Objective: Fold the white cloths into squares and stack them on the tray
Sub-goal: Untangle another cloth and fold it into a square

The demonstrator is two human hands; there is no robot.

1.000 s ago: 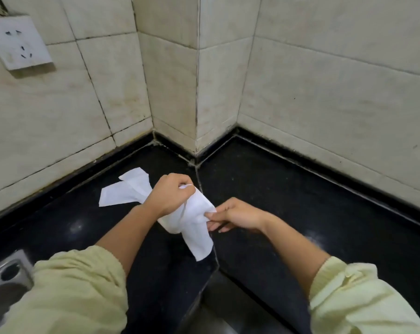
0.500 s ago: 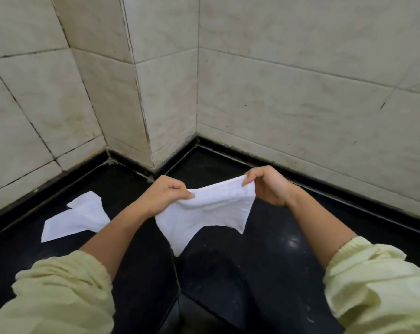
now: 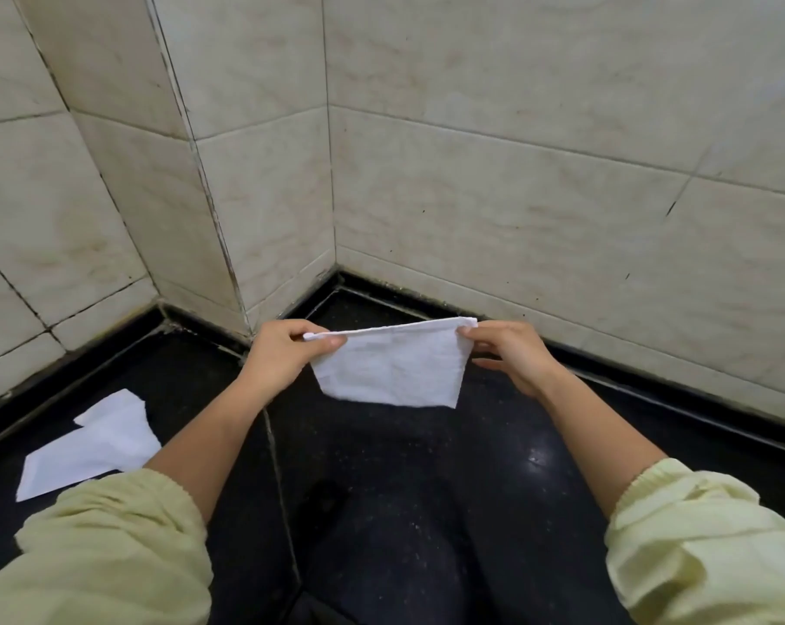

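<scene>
— What is seen nearest?

— A pale yellow left sleeve (image 3: pixel 102 548) and right sleeve (image 3: pixel 706 548) are seen at the near edge, both pushed up over bare forearms. Under them a black, speckled counter (image 3: pixel 426 489) is spread, with a seam running near to far just left of the middle.

— Where are the cloths found?

— A second cloth (image 3: pixel 97 444) is laid flat and loosely creased on the counter at the near left, its near edge partly hidden by the left sleeve. Farther in, around the middle, the held cloth (image 3: pixel 390 372) is hung in the air above the counter, its top edge pulled taut and its lower part draped down to a straight bottom edge.

— And the grip?

— On the left hand (image 3: pixel 287 354) the grip is closed: the cloth's top left corner is pinched between thumb and curled fingers. On the right hand (image 3: pixel 512 354) the top right corner is pinched by thumb and forefinger, while the other fingers are left loosely spread below.

— What is seen beyond?

— A cream tiled wall (image 3: pixel 516 173) is met at the counter's far edge, set with two corners.
</scene>
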